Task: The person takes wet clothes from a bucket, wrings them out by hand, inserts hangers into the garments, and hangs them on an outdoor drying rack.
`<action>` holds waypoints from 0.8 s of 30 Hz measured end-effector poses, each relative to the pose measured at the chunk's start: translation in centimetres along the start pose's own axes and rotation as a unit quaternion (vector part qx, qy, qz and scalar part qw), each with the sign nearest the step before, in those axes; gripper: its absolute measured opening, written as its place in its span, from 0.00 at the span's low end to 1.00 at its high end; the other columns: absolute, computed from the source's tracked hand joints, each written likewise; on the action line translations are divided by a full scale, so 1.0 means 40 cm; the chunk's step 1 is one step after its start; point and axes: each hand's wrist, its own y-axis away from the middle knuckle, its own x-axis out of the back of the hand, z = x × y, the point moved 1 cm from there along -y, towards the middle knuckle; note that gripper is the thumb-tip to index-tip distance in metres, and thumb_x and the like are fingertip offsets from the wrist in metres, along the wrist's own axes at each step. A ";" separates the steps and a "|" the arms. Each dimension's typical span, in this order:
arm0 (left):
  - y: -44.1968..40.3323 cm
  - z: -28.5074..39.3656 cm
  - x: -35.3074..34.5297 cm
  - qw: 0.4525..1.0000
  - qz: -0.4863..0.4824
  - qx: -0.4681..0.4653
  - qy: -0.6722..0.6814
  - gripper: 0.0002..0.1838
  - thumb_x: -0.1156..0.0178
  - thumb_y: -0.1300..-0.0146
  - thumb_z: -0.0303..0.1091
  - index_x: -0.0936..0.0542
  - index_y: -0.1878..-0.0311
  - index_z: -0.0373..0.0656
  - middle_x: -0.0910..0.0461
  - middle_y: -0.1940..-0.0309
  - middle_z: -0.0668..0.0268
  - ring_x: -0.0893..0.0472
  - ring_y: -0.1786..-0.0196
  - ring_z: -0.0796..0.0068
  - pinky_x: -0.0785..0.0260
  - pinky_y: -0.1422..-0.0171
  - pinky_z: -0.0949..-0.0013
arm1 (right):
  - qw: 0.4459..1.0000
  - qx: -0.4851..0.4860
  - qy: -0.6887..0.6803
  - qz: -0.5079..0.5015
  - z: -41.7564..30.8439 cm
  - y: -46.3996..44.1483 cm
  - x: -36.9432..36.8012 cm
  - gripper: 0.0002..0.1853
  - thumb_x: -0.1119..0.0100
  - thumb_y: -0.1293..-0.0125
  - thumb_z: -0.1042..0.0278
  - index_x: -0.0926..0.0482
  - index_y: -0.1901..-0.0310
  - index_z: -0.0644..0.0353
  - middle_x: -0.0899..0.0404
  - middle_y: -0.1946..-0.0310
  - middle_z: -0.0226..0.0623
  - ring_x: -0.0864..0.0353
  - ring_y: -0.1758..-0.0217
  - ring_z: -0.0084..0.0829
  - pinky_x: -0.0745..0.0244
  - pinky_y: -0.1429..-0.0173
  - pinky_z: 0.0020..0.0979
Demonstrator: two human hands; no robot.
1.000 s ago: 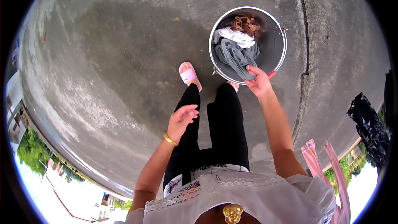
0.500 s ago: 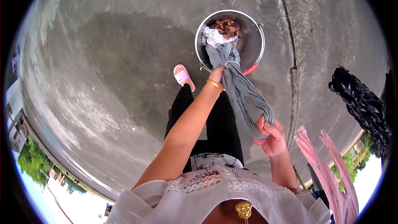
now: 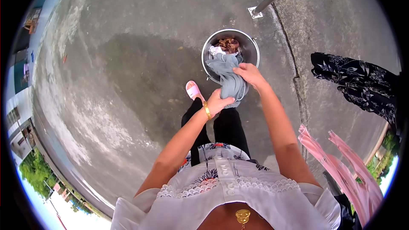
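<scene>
A grey garment [image 3: 230,81] hangs partly over the near rim of a round metal bucket [image 3: 254,55] on the ground. With a gold bangle at its wrist, my left hand [image 3: 218,103] is closed on the garment's lower, near end. My right hand [image 3: 249,74] pinches it higher up, by the bucket's near right rim. Bunched brown cloth [image 3: 228,45] and white cloth [image 3: 215,50] lie inside the bucket, the white one partly covered by the grey garment.
A grey pole with a bolted base plate [image 3: 255,12] stands beyond the bucket. Pink clothing [image 3: 332,162] and dark patterned clothing [image 3: 358,76] hang to the right. A long crack [image 3: 294,66] runs along the concrete ground. My foot in a pink slipper [image 3: 194,89] is left of the bucket.
My right hand has moved from the garment's near looped end up towards the bucket. My left hand has come lower and nearer me. The stretched garment is now bunched and shorter.
</scene>
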 end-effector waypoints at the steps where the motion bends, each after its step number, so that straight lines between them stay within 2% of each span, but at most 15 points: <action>1: 0.006 0.005 -0.002 0.999 -0.003 -0.013 -0.033 0.16 0.41 0.47 0.28 0.26 0.54 0.36 0.23 0.63 0.71 0.26 0.58 0.79 0.36 0.47 0.73 | 1.000 0.005 0.005 0.001 -0.007 0.011 0.006 0.23 0.46 0.44 0.53 0.27 0.58 0.68 0.24 0.67 0.38 0.27 0.64 0.28 0.33 0.57 0.27; 3: 0.021 -0.004 -0.014 1.000 -0.010 -0.022 0.004 0.19 0.41 0.46 0.30 0.28 0.51 0.36 0.24 0.60 0.69 0.26 0.56 0.78 0.37 0.46 0.73 | 0.992 0.021 -0.031 0.119 -0.058 0.062 0.024 0.14 0.48 0.43 0.61 0.26 0.66 0.68 0.25 0.75 0.30 0.27 0.70 0.24 0.33 0.63 0.25; 4: 0.032 -0.013 -0.025 0.999 -0.021 -0.022 0.040 0.21 0.41 0.45 0.31 0.30 0.48 0.36 0.25 0.57 0.68 0.26 0.54 0.78 0.37 0.46 0.72 | 0.966 0.109 -0.202 0.122 -0.047 0.067 0.026 0.09 0.49 0.41 0.69 0.27 0.62 0.64 0.25 0.70 0.30 0.26 0.66 0.24 0.32 0.60 0.24; 6: 0.065 -0.020 -0.060 0.983 0.014 -0.055 0.173 0.24 0.41 0.45 0.33 0.33 0.46 0.37 0.27 0.54 0.67 0.28 0.51 0.76 0.39 0.44 0.72 | 0.785 0.162 -0.597 0.039 -0.103 0.157 0.053 0.10 0.51 0.39 0.72 0.30 0.56 0.58 0.25 0.61 0.30 0.26 0.59 0.25 0.31 0.53 0.27; 7: 0.083 -0.023 -0.076 0.948 0.046 -0.077 0.304 0.27 0.41 0.44 0.34 0.36 0.43 0.37 0.29 0.50 0.65 0.29 0.48 0.74 0.40 0.43 0.72 | 0.747 0.187 -0.637 0.030 -0.134 0.215 0.062 0.11 0.53 0.38 0.71 0.32 0.53 0.57 0.26 0.57 0.31 0.27 0.55 0.27 0.33 0.49 0.30; 9: 0.108 -0.019 -0.091 0.936 0.041 -0.124 0.328 0.31 0.39 0.47 0.45 0.37 0.42 0.44 0.33 0.46 0.67 0.34 0.43 0.74 0.44 0.40 0.62 | 0.709 0.214 -0.672 0.015 -0.186 0.330 0.070 0.13 0.54 0.37 0.69 0.34 0.50 0.56 0.27 0.54 0.33 0.28 0.51 0.28 0.34 0.45 0.34; 11: 0.126 -0.054 -0.078 0.910 0.172 0.046 0.376 0.42 0.41 0.52 0.59 0.43 0.38 0.49 0.39 0.41 0.64 0.43 0.36 0.70 0.54 0.37 0.44 | 0.655 0.271 -0.706 0.002 -0.225 0.433 0.070 0.16 0.59 0.35 0.64 0.33 0.48 0.58 0.30 0.49 0.37 0.34 0.43 0.31 0.41 0.39 0.37; 12: 0.127 -0.071 -0.074 0.876 0.172 0.145 0.427 0.48 0.44 0.60 0.70 0.44 0.37 0.56 0.50 0.36 0.58 0.55 0.32 0.62 0.67 0.39 0.33 | 0.618 0.293 -0.728 -0.046 -0.231 0.478 0.068 0.18 0.60 0.35 0.63 0.35 0.46 0.61 0.32 0.47 0.39 0.35 0.42 0.33 0.43 0.37 0.37; 13: 0.131 -0.086 -0.068 0.825 0.153 0.219 0.498 0.65 0.42 0.70 0.74 0.66 0.33 0.55 0.66 0.33 0.51 0.59 0.32 0.49 0.65 0.39 0.33 | 0.580 0.311 -0.747 -0.095 -0.233 0.523 0.068 0.20 0.62 0.34 0.63 0.37 0.44 0.64 0.34 0.45 0.42 0.36 0.41 0.34 0.45 0.36 0.38; 16: 0.109 -0.085 -0.099 0.792 -0.116 0.209 0.562 0.69 0.46 0.79 0.79 0.68 0.33 0.60 0.70 0.34 0.49 0.62 0.32 0.44 0.70 0.39 0.31 | 0.569 0.256 -0.771 -0.130 -0.206 0.638 0.053 0.14 0.59 0.36 0.67 0.33 0.50 0.59 0.32 0.48 0.37 0.36 0.41 0.33 0.44 0.36 0.40; 17: 0.093 -0.061 -0.131 0.749 -0.131 0.232 0.607 0.62 0.49 0.76 0.79 0.48 0.34 0.55 0.64 0.33 0.52 0.58 0.32 0.46 0.70 0.38 0.33 | 0.554 0.206 -0.799 -0.110 -0.228 0.685 0.049 0.09 0.57 0.38 0.68 0.30 0.59 0.60 0.28 0.53 0.38 0.32 0.46 0.31 0.40 0.40 0.38; 19: 0.051 -0.015 -0.178 0.788 -0.262 0.098 0.548 0.55 0.51 0.73 0.80 0.34 0.41 0.51 0.49 0.35 0.54 0.47 0.35 0.51 0.62 0.35 0.41 | 0.572 0.217 -0.785 -0.099 -0.166 0.737 0.057 0.06 0.57 0.39 0.69 0.31 0.70 0.59 0.27 0.59 0.38 0.30 0.53 0.31 0.37 0.44 0.36; 20: 0.027 0.004 -0.195 0.787 -0.265 0.096 0.549 0.55 0.51 0.73 0.80 0.34 0.41 0.51 0.49 0.35 0.54 0.47 0.35 0.51 0.62 0.35 0.41 | 0.585 0.219 -0.776 -0.090 -0.143 0.772 0.065 0.06 0.57 0.39 0.69 0.31 0.70 0.59 0.27 0.59 0.38 0.30 0.53 0.32 0.37 0.44 0.37; 22: -0.021 0.047 -0.205 0.841 -0.127 -0.004 0.526 0.51 0.54 0.67 0.79 0.31 0.46 0.47 0.33 0.45 0.56 0.35 0.41 0.56 0.48 0.37 0.48 | 0.618 0.229 -0.748 -0.069 -0.118 0.838 0.082 0.07 0.58 0.39 0.68 0.31 0.69 0.60 0.27 0.59 0.38 0.30 0.52 0.32 0.37 0.44 0.37; 24: -0.035 0.089 -0.181 0.821 -0.118 -0.012 0.558 0.47 0.51 0.62 0.75 0.29 0.48 0.45 0.29 0.50 0.56 0.30 0.47 0.57 0.43 0.40 0.50 | 0.669 0.259 -0.696 -0.034 -0.095 0.918 0.096 0.07 0.59 0.38 0.68 0.31 0.69 0.60 0.27 0.58 0.39 0.30 0.52 0.33 0.37 0.44 0.37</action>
